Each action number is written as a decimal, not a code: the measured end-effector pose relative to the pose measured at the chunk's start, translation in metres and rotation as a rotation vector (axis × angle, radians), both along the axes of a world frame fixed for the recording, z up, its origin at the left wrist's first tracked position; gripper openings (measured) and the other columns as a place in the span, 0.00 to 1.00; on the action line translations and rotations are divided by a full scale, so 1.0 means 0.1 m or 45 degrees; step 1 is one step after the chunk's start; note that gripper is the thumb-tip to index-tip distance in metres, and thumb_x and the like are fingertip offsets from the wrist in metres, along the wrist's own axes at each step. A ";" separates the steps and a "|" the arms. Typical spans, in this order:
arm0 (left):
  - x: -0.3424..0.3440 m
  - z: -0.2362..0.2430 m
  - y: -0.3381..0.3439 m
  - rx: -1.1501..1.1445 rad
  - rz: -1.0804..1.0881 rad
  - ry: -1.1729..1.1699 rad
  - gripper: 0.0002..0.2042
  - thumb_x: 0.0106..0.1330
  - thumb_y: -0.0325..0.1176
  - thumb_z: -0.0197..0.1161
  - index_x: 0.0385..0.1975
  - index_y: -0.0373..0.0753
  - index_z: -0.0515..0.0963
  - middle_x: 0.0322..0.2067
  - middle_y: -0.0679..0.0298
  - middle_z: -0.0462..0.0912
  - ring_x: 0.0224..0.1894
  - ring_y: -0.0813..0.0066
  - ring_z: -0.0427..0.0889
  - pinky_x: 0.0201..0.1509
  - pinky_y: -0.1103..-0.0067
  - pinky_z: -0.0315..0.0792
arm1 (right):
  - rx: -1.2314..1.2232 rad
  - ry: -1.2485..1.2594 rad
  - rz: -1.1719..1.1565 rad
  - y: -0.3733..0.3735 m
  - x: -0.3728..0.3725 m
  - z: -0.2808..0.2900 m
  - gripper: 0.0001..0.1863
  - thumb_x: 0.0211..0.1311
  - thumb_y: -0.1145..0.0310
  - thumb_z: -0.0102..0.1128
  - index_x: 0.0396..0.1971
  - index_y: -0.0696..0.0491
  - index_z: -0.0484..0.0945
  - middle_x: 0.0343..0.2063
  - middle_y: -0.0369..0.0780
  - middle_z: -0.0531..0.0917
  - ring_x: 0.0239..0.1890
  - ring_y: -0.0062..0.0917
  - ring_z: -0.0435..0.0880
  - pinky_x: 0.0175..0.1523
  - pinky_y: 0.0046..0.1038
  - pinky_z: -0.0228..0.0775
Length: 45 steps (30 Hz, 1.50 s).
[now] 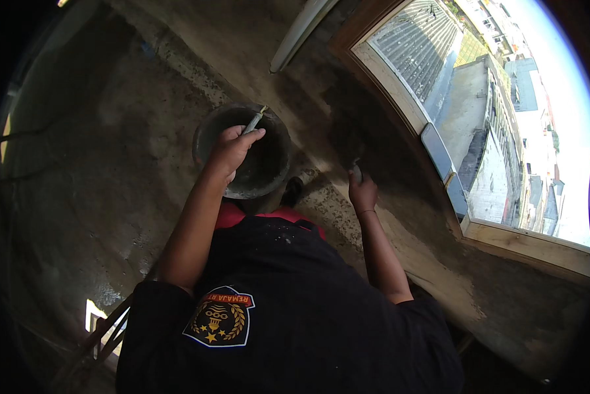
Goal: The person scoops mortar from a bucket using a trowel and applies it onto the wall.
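My left hand (232,151) is closed around a slim grey-white stick (253,123) with a thin yellowish tip; I cannot make out its exact kind. The hand is over a round dark tub (278,148), whose inside is in shadow. Off to the right, my right hand (362,192) is closed on a small greyish piece (356,172) that sticks up past the fingers. That piece is close to the dark, damp-looking patch of wall (357,131). Whether it touches the wall cannot be made out.
A wooden window frame (400,85) fills the right side, with a blue-grey strip (434,154) along its edge and rooftops outside. A white pipe (300,33) stands by the wall at the top. My dark shoe (293,190) is beside the tub on the rough concrete floor (111,151).
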<state>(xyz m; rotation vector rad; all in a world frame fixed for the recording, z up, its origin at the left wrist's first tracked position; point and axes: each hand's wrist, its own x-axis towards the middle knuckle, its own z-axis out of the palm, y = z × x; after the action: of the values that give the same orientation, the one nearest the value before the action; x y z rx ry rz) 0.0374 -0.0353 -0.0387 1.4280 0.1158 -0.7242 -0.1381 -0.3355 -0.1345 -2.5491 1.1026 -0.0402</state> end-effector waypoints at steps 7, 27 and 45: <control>0.04 0.05 -0.10 -0.017 -0.004 -0.004 0.13 0.58 0.39 0.63 0.18 0.49 0.64 0.13 0.81 0.58 0.12 0.95 0.53 0.14 0.89 0.44 | -0.050 0.066 0.150 -0.18 0.50 -0.04 0.28 0.52 0.43 0.54 0.43 0.51 0.77 0.32 0.51 0.80 0.39 0.46 0.79 0.43 0.43 0.71; -0.02 0.00 0.03 -0.045 0.037 0.045 0.13 0.58 0.38 0.63 0.19 0.50 0.65 0.14 0.82 0.57 0.12 0.95 0.52 0.14 0.89 0.43 | 0.027 0.173 0.127 -0.37 0.39 -0.23 0.29 0.53 0.43 0.52 0.42 0.53 0.78 0.38 0.50 0.80 0.43 0.46 0.78 0.48 0.41 0.70; 0.04 0.08 -0.09 -0.018 0.041 0.047 0.12 0.59 0.37 0.62 0.20 0.50 0.65 0.14 0.82 0.57 0.12 0.95 0.51 0.14 0.89 0.43 | 0.095 0.325 0.210 -0.31 0.55 -0.02 0.31 0.52 0.40 0.50 0.45 0.52 0.76 0.40 0.51 0.79 0.44 0.45 0.78 0.48 0.42 0.71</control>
<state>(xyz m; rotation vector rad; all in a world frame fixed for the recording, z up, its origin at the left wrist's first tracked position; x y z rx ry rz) 0.0416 -0.0442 -0.0309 1.3967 0.1615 -0.7238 -0.0828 -0.3666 -0.1367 -2.6193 0.9548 0.3711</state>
